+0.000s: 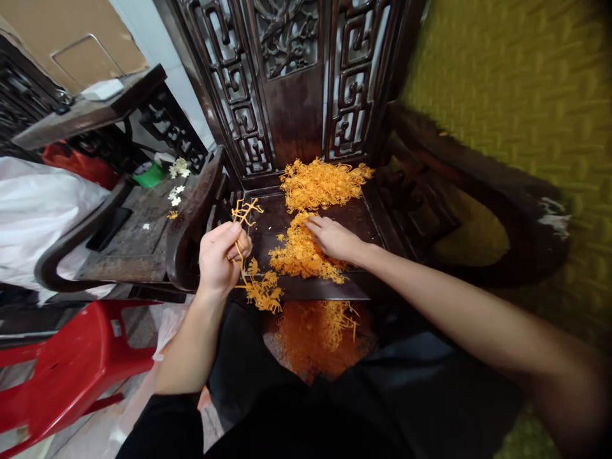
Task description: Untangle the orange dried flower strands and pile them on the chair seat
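Observation:
My left hand (222, 255) is closed around a small bunch of orange branched plastic stems (246, 211), which stick out above and below the fist. Below it, an orange plastic cluster (264, 292) overhangs the front edge of the dark wooden chair seat (268, 213). My right hand (335, 239) reaches into the nearer pile of orange plastic flower-like pieces (296, 252), its fingers stretched out and the tips partly hidden among the pieces. Behind that lies a second, larger orange pile (325, 183), close to the carved chair back (294, 115).
More orange pieces (339, 322) lie below the seat edge, between my legs. At left are a red plastic stool (71, 370), a wooden armchair with a green roll (149, 175) and white flower pieces (176, 194), and a white bag (43, 210). A curved armrest (478, 166) borders the right.

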Motion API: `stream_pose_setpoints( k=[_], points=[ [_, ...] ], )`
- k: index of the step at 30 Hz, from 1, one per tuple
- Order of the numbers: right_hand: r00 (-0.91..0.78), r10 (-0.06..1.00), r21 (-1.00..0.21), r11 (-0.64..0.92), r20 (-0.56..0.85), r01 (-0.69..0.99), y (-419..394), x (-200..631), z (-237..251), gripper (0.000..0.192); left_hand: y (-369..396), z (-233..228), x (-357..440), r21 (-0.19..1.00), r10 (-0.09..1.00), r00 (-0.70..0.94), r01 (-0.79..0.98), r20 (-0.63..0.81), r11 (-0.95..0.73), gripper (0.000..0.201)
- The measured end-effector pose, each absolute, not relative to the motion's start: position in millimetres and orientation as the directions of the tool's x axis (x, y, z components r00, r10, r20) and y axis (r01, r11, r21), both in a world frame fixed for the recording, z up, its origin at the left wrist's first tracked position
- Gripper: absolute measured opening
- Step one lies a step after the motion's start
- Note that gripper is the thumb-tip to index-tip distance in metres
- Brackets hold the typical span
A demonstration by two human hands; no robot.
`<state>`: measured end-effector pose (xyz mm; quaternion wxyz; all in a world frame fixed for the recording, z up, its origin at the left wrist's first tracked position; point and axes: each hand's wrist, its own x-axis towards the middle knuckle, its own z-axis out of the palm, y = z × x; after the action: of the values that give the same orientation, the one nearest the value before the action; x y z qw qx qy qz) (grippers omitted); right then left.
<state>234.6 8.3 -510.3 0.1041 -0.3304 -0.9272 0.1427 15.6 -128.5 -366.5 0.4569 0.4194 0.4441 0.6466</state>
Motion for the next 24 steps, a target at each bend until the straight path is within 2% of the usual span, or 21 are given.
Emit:
stream_pose_setpoints(
  k=[4, 7, 9, 11, 12, 14, 16, 18, 19, 20, 22, 23, 24],
  points=[
    [-0.731, 0.675, -0.478, 0.677, 0.101, 0.559, 13.5, 240.1, -497.8, 0.067, -127.2, -365.8, 9.9, 0.942, 0.969, -0.218, -0.286, 0.114, -0.175, 0.043],
    [-0.686, 0.698, -0.618, 0.636, 0.206, 0.462, -6.2, 232.3, -472.2, 0.056, -125.2, -365.6, 9.3, 0.924, 0.973, -0.218, -0.351, 0.077, -0.152, 0.039],
    [-0.669, 0.685, -0.795, 0.560, 0.288, 0.232, -31.7, 221.1, -452.5, 0.045, -123.2, -366.2, 12.6, 0.923, 0.967, -0.247, -0.352, 0.066, -0.153, 0.039],
    [-0.764, 0.588, -0.945, 0.315, 0.265, -0.085, -59.4, 208.6, -435.8, 0.043, -120.3, -368.0, 17.2, 0.933, 0.946, -0.308, -0.302, 0.096, -0.193, 0.036],
    [-0.816, 0.529, -0.970, 0.186, 0.235, -0.159, -71.1, 203.4, -429.6, 0.046, -118.7, -369.3, 18.8, 0.939, 0.934, -0.336, -0.266, 0.124, -0.220, 0.033],
    [-0.860, 0.486, -0.985, 0.014, 0.158, -0.173, -85.6, 197.0, -421.6, 0.040, -116.5, -371.6, 17.8, 0.951, 0.920, -0.352, -0.183, 0.171, -0.247, 0.030],
    [-0.836, 0.544, -0.990, -0.058, 0.075, -0.127, -86.7, 197.2, -417.6, 0.022, -117.1, -371.5, 8.5, 0.978, 0.937, -0.311, -0.079, 0.161, -0.194, 0.053],
    [-0.805, 0.593, -0.981, -0.143, 0.021, -0.131, -78.4, 203.0, -414.6, 0.024, -122.1, -367.4, -9.0, 0.996, 0.968, -0.241, 0.067, 0.068, -0.054, 0.081],
    [-0.802, 0.597, -0.972, -0.188, 0.004, -0.144, -72.7, 207.1, -412.8, 0.027, -126.1, -363.7, -19.5, 0.990, 0.980, -0.197, 0.140, -0.004, 0.032, 0.086],
    [-0.801, 0.598, -0.961, -0.228, -0.012, -0.155, -67.1, 211.5, -410.8, 0.029, -130.8, -359.2, -29.9, 0.973, 0.986, -0.145, 0.200, -0.083, 0.111, 0.084],
    [-0.798, 0.601, -0.946, -0.282, -0.044, -0.161, -58.3, 219.4, -406.5, 0.033, -140.8, -348.8, -45.9, 0.957, 0.987, -0.037, 0.241, -0.159, 0.163, 0.061],
    [-0.797, 0.601, -0.943, -0.295, -0.058, -0.154, -55.6, 222.1, -404.6, 0.034, -145.2, -343.5, -49.6, 0.977, 0.997, -0.009, 0.199, -0.081, 0.081, 0.049],
    [-0.801, 0.594, -0.942, -0.305, -0.074, -0.140, -54.3, 223.8, -402.9, 0.034, -148.8, -338.6, -49.4, 0.988, 0.997, -0.028, 0.138, 0.072, -0.068, 0.041]
  ],
)
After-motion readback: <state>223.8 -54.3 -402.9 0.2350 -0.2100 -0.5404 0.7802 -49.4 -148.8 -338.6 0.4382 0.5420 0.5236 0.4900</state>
